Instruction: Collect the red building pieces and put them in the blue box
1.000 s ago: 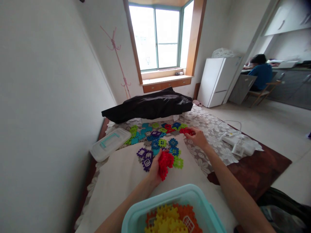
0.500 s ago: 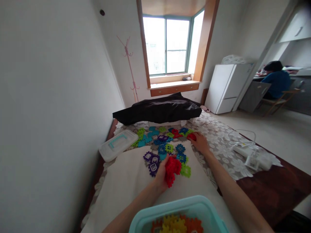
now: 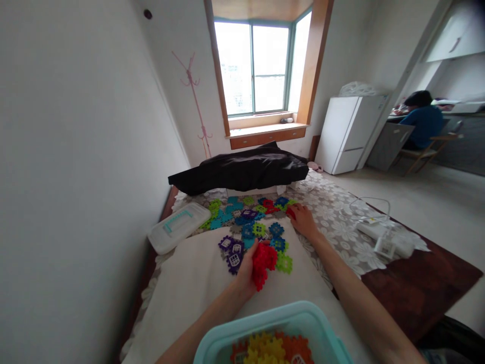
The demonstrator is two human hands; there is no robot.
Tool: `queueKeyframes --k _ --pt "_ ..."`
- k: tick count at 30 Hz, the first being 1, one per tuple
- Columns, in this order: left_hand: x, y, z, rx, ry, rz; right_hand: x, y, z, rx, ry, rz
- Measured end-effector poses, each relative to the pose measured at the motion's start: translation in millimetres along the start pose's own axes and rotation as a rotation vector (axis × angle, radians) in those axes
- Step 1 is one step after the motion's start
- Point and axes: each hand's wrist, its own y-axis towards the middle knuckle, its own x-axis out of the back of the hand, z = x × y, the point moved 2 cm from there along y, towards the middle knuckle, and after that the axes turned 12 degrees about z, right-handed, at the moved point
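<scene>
My left hand (image 3: 248, 270) is closed around several red gear-shaped plastic building pieces (image 3: 264, 263), held above the white cloth. Farther off on the right, my right hand (image 3: 303, 220) has its fingers closed on a red piece (image 3: 291, 213) at the edge of the pile. Purple pieces (image 3: 235, 259) with white window inserts lie left of my left hand. Green pieces (image 3: 284, 263) lie to its right, and blue pieces (image 3: 276, 230) lie beyond it. Close to me stands a light-blue tub (image 3: 223, 332) with yellow pieces (image 3: 265, 348) and orange pieces (image 3: 295, 346) inside.
A translucent lid (image 3: 178, 228) lies at the table's left side. Behind the pile is something under a black cover (image 3: 242, 169). A white power strip (image 3: 373, 232) with a cable lies at right. A person in blue (image 3: 422, 124) sits in the far right background.
The whole view has shifted slightly, so things appear a little farther left. Both hands keep about the same places, with the red pieces still in my left hand.
</scene>
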Motion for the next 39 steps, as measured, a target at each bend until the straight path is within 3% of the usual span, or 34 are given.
queueKeyframes --k 15,30,39 --pt "0.5 -0.2 1.8 -0.007 -0.003 0.008 0.8 2.9 -6.2 -0.037 0.034 0.005" --pt "3.9 2.2 8.9 -0.033 -0.058 0.086 0.7 -0.3 -6.0 -0.097 0.153 -0.076" --pt "4.8 -4.4 7.1 -0.044 -0.052 0.083 3.6 -0.1 -2.9 -0.017 0.38 -0.172"
